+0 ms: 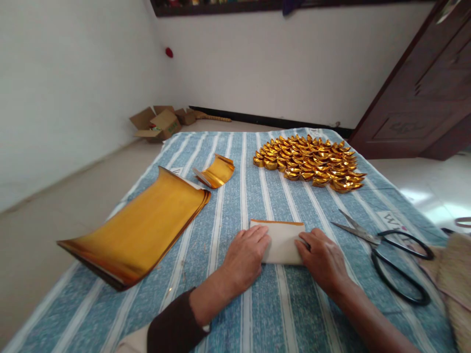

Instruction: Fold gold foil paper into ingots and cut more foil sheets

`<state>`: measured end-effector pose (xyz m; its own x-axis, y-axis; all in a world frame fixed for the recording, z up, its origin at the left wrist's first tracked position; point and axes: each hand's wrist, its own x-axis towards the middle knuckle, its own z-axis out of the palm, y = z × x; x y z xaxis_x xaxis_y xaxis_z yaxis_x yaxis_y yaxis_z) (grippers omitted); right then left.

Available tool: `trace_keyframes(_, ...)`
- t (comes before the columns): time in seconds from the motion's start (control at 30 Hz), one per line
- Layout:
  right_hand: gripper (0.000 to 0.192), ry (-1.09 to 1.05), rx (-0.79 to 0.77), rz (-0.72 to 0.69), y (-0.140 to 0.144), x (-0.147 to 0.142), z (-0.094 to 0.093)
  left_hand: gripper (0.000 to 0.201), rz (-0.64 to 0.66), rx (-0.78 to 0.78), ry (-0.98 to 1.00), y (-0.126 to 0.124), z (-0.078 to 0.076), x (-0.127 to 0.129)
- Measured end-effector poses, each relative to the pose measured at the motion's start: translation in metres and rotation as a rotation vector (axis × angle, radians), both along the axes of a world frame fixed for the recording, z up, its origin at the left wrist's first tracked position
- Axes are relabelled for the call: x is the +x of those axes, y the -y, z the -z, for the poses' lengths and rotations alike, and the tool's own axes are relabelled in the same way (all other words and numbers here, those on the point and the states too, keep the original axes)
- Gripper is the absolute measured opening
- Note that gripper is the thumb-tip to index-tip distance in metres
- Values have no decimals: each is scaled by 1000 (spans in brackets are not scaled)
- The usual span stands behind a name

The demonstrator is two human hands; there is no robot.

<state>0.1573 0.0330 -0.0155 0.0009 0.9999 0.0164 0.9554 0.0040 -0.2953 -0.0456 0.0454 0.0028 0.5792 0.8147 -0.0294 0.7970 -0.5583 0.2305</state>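
Fingers of both hands lie flat, pressing down, not clenched: left hand (246,255) covers the left edge of a small folded rectangle of paper, white side up w/ a thin gold rim along the far edge (281,240); right hand (323,260) pins its right end. Neither hand grips anything, palms down on the sheet. Paper sits near the person, centre of a blue-and-white striped cloth (257,196) spread over the work surface.

Step in hand, by the look of it: creasing a fold, hands flattening the piece. Next move prob. calls for lifting one edge w/ fingertips and folding again, keeping the other hand down so the sheet doesn't slide.

Just right of the right hand: large black-handled steel scissors (390,245), blades closed, apart from the paper. Left, well apart: curled stack of gold foil sheets (143,228); beyond it a smaller curled gold foil piece (217,172). Far side of cloth: heap of finished gold folded paper ingots (312,162). Floor corner: open brown cardboard boxes (158,123). Dark wooden door (423,88) at right.
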Motion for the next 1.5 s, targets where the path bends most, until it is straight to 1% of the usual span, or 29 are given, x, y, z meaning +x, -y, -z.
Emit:
trace_keyframes(0.13,20,51,16,-1,2,-2,-1,34,9,6,-16,-1,-3,4)
trace_keyframes(0.23,21,112,51,-11,5,-5,0,23,-24,33,-44,-1,-7,13)
trace_keyframes(0.37,20,234,131,-59,10,-7,4,18,-35,84,-118,0,-10,26)
trace_keyframes(0.5,18,346,238,-109,13,-9,6,18,-46,113,-188,2,-8,34)
trace_keyframes(0.6,17,376,330,-204,12,-10,5,19,-54,131,-175,4,-5,36)
trace_keyframes(0.73,17,344,418,-410,12,-10,7,24,-73,144,-117,9,0,37)
trace_keyframes(0.8,17,339,430,-439,13,-11,8,25,-78,160,-95,12,3,37)
trace_keyframes(1.0,16,358,387,-345,22,-22,10,27,-98,198,-42,18,11,34)
trace_keyframes(1.1,12,347,348,-301,25,-27,9,26,-87,194,-4,19,15,29)
trace_keyframes(1.2,11,319,319,-266,27,-29,9,34,-92,175,20,20,20,25)
trace_keyframes(1.33,13,286,306,-260,28,-26,10,47,-95,127,0,20,26,19)
trace_keyframes(1.5,17,265,287,-259,31,-23,9,57,-52,32,-69,16,26,10)
